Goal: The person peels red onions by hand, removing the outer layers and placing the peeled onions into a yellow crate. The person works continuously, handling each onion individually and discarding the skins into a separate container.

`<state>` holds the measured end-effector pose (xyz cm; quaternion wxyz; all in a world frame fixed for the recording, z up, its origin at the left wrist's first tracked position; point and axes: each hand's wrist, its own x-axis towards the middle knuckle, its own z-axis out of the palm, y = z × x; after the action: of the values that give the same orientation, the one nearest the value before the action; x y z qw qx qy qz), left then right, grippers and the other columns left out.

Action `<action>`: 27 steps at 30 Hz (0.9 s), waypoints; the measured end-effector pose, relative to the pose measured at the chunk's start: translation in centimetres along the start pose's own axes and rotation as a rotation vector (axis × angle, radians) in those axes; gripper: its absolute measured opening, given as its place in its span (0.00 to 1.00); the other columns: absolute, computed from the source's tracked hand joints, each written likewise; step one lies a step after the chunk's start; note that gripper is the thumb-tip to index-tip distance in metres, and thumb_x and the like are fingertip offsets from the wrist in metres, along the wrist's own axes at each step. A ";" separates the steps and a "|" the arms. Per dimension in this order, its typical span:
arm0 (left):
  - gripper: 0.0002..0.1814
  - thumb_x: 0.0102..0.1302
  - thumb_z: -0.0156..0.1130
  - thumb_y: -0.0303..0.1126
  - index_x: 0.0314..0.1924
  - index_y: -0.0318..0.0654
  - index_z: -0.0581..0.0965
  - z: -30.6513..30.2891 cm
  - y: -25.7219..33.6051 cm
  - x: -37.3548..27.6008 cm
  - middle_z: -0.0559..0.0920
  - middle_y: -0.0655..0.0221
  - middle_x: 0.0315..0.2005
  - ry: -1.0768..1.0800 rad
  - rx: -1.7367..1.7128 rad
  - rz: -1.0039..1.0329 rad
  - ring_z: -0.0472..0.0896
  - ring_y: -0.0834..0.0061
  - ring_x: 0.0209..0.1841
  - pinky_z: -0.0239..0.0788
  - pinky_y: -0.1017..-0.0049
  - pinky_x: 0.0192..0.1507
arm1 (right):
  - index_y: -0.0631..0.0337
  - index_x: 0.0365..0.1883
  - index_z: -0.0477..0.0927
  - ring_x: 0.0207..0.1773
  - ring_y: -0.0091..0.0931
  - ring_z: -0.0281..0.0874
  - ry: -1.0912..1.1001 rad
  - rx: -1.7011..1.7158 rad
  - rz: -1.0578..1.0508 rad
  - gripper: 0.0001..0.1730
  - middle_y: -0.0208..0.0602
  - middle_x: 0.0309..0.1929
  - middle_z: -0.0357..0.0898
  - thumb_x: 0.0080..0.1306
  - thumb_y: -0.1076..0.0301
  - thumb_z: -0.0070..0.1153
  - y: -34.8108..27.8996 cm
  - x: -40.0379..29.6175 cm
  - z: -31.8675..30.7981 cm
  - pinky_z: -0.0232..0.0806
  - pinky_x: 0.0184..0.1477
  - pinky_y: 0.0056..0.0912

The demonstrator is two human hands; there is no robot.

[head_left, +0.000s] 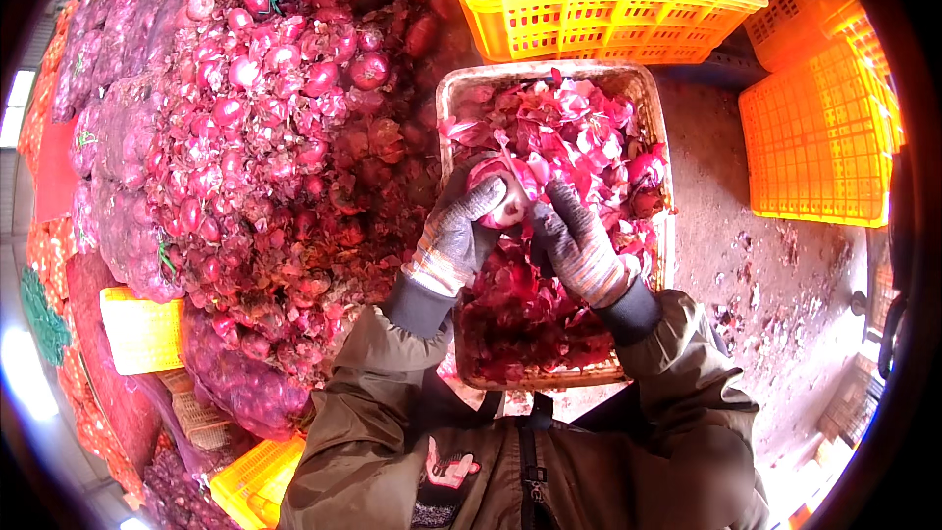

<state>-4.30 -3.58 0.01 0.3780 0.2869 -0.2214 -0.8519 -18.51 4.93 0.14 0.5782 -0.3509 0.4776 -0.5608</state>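
Observation:
My left hand [467, 224], in a dark-coated knit work glove, is wrapped around a red onion [504, 210] with its thumb over the top. The onion is partly peeled: a pale patch faces me, and loose purple skin stands up on its far side. Close beside it on the right is my gloved right hand [578, 239], fingers bent towards the loose skin. Whether those fingertips pinch the skin is hard to tell. Both hands are above a shallow tub [666, 235] with a worn pale rim, which holds a heap of onion skins [581, 125].
A large pile of unpeeled red onions [280, 103] rises at left, with filled mesh sacks [125, 140] behind it. A yellow crate [611, 22] of peeled onions stands beyond the tub. Another yellow crate [817, 140] is at right. Skin scraps litter the floor [765, 287].

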 end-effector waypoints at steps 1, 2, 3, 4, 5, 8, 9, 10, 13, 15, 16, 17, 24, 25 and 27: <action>0.27 0.58 0.65 0.30 0.58 0.37 0.69 -0.1 0.3 0.0 0.77 0.64 0.49 -0.003 0.020 -0.024 0.76 0.68 0.52 0.68 0.68 0.57 | 0.57 0.57 0.66 0.17 0.21 0.65 0.021 0.122 0.114 0.21 0.29 0.21 0.69 0.70 0.56 0.50 -0.4 -0.3 0.2 0.59 0.20 0.23; 0.27 0.58 0.65 0.30 0.58 0.37 0.69 -0.2 0.7 0.0 0.77 0.64 0.49 -0.008 0.040 -0.048 0.76 0.67 0.52 0.68 0.68 0.56 | 0.56 0.50 0.70 0.14 0.19 0.62 0.057 0.246 0.225 0.20 0.28 0.17 0.67 0.70 0.51 0.49 -1.0 -0.5 0.6 0.56 0.16 0.20; 0.28 0.57 0.66 0.30 0.58 0.37 0.69 -0.2 1.4 -0.1 0.77 0.64 0.49 -0.011 0.064 -0.066 0.77 0.67 0.51 0.68 0.68 0.56 | 0.56 0.49 0.70 0.13 0.20 0.63 0.048 0.239 0.273 0.20 0.29 0.16 0.67 0.70 0.49 0.48 -2.0 -0.2 0.4 0.56 0.16 0.21; 0.31 0.55 0.68 0.32 0.58 0.37 0.69 -1.0 2.2 0.2 0.77 0.65 0.47 -0.098 0.007 -0.180 0.78 0.68 0.48 0.71 0.68 0.52 | 0.55 0.47 0.70 0.12 0.20 0.63 0.040 0.232 0.321 0.21 0.30 0.15 0.68 0.70 0.47 0.48 -3.0 0.4 0.0 0.57 0.15 0.22; 0.33 0.54 0.70 0.35 0.59 0.37 0.69 -1.2 2.7 -0.4 0.78 0.64 0.46 -0.204 0.062 -0.199 0.79 0.69 0.47 0.73 0.69 0.49 | 0.55 0.46 0.70 0.12 0.21 0.63 0.032 0.224 0.368 0.22 0.31 0.14 0.68 0.69 0.45 0.47 -3.6 0.7 -0.6 0.57 0.14 0.22; 0.40 0.49 0.74 0.43 0.60 0.38 0.68 -0.4 3.3 -1.3 0.79 0.65 0.46 -0.295 0.332 -0.303 0.79 0.74 0.45 0.75 0.75 0.44 | 0.58 0.57 0.66 0.11 0.22 0.63 0.144 0.230 0.291 0.25 0.32 0.15 0.70 0.70 0.49 0.47 -3.5 1.6 -2.9 0.56 0.13 0.24; 0.40 0.49 0.75 0.43 0.60 0.39 0.68 0.8 3.0 -1.3 0.78 0.68 0.46 -0.264 0.430 -0.282 0.79 0.76 0.45 0.76 0.79 0.41 | 0.58 0.64 0.63 0.11 0.21 0.63 0.176 0.216 0.335 0.29 0.29 0.16 0.71 0.70 0.52 0.49 -3.6 1.4 -2.9 0.55 0.13 0.24; 0.40 0.48 0.75 0.43 0.60 0.39 0.68 0.9 3.2 -1.2 0.78 0.69 0.46 -0.253 0.480 -0.323 0.79 0.78 0.44 0.76 0.80 0.40 | 0.57 0.67 0.59 0.21 0.20 0.68 0.082 0.104 0.268 0.29 0.29 0.24 0.73 0.71 0.58 0.49 -3.7 1.3 -2.2 0.62 0.23 0.24; 0.35 0.49 0.74 0.42 0.56 0.39 0.70 0.4 2.9 -0.4 0.77 0.71 0.43 -0.214 0.599 -0.454 0.78 0.80 0.41 0.75 0.79 0.38 | 0.54 0.66 0.62 0.45 0.22 0.73 -0.172 -0.553 -0.283 0.23 0.28 0.40 0.74 0.72 0.70 0.43 0.3 1.6 -3.5 0.69 0.44 0.30; 0.31 0.51 0.72 0.40 0.53 0.40 0.71 -0.4 2.8 0.3 0.78 0.71 0.41 -0.255 0.527 -0.407 0.78 0.78 0.43 0.73 0.76 0.43 | 0.54 0.61 0.66 0.47 0.31 0.76 -0.251 -1.126 0.054 0.22 0.36 0.50 0.75 0.68 0.66 0.47 1.9 2.9 -5.6 0.70 0.43 0.36; 0.28 0.53 0.71 0.39 0.52 0.40 0.72 -1.1 2.9 0.4 0.78 0.71 0.41 -0.248 0.484 -0.399 0.77 0.77 0.43 0.72 0.75 0.45 | 0.54 0.60 0.67 0.46 0.35 0.78 -0.271 -1.314 0.200 0.23 0.39 0.53 0.75 0.66 0.63 0.50 0.9 3.5 -5.5 0.71 0.42 0.39; 0.28 0.54 0.70 0.37 0.54 0.40 0.71 -1.7 3.5 0.1 0.79 0.69 0.42 -0.240 0.421 -0.350 0.78 0.75 0.44 0.72 0.75 0.46 | 0.53 0.61 0.66 0.40 0.39 0.80 -0.198 -1.308 0.279 0.26 0.42 0.53 0.75 0.65 0.60 0.52 -2.5 3.8 -3.6 0.71 0.38 0.42; 0.29 0.58 0.64 0.39 0.58 0.40 0.69 -0.7 4.9 2.5 0.77 0.67 0.46 0.070 0.457 -0.066 0.80 0.74 0.39 0.74 0.80 0.28 | 0.51 0.58 0.68 0.39 0.44 0.79 -0.179 -1.085 0.044 0.27 0.42 0.39 0.80 0.61 0.60 0.59 -4.9 3.9 -2.7 0.72 0.38 0.40; 0.29 0.58 0.64 0.39 0.58 0.41 0.69 -0.2 5.2 3.0 0.78 0.67 0.44 0.101 0.498 -0.074 0.80 0.75 0.38 0.73 0.81 0.26 | 0.51 0.53 0.73 0.38 0.44 0.79 -0.130 -1.060 -0.035 0.21 0.43 0.35 0.80 0.61 0.59 0.58 -3.1 3.9 -3.3 0.71 0.37 0.41; 0.28 0.57 0.65 0.40 0.57 0.42 0.70 -0.1 4.8 3.5 0.78 0.68 0.42 0.178 0.579 -0.095 0.80 0.76 0.36 0.71 0.81 0.23 | 0.52 0.43 0.76 0.33 0.45 0.79 -0.110 -1.056 -0.012 0.13 0.45 0.32 0.79 0.61 0.59 0.56 -3.6 3.9 -3.4 0.70 0.32 0.44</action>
<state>-3.68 -9.24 1.71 0.2581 0.4663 -0.4071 -0.7417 -23.22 1.12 1.93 0.3435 -0.6259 0.6620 -0.2280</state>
